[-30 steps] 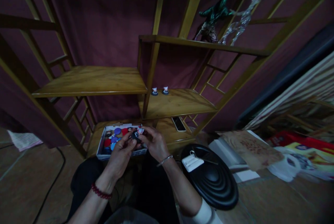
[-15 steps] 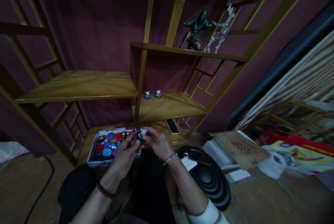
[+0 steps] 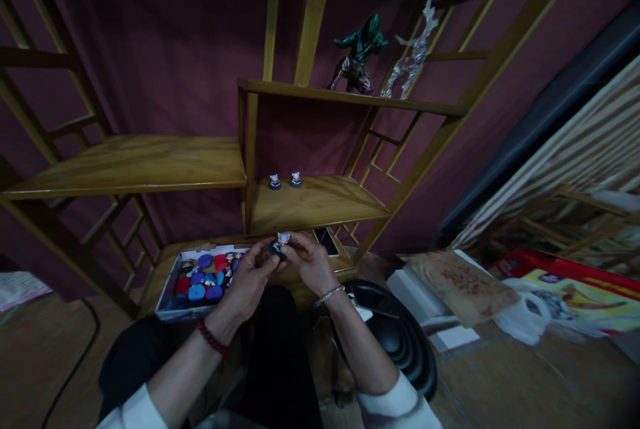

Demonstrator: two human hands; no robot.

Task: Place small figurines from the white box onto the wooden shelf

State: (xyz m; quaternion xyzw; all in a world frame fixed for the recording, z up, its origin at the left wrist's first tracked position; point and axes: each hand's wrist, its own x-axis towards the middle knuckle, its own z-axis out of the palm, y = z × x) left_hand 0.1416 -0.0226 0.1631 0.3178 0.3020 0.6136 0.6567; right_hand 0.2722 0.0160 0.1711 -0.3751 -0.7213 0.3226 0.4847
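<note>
Between my two hands is a small figurine [image 3: 283, 240] with a pale head and a dark round base. The fingers of my left hand [image 3: 254, 277] are closed on the base from the left. My right hand [image 3: 313, 266] pinches the same figurine from the right. Two similar figurines, a left one [image 3: 275, 182] and a right one [image 3: 296, 180], stand upright on the middle shelf [image 3: 320, 206] beyond my hands. To the left, an open box [image 3: 170, 288] holds several figurines and blue, purple and red round pieces.
On the lowest shelf lies a phone [image 3: 326, 241]. A green figure [image 3: 361, 52] and a clear deer statue [image 3: 413, 56] occupy the upper shelf [image 3: 320, 92]. A black ribbed round object [image 3: 400, 342] is at the right, near flat packaging [image 3: 455, 282] and a plastic bag [image 3: 523, 312].
My hands have moved slightly right and up relative to the box, still with the figurine between them. The view has shifted, so the shelves appear further left.
</note>
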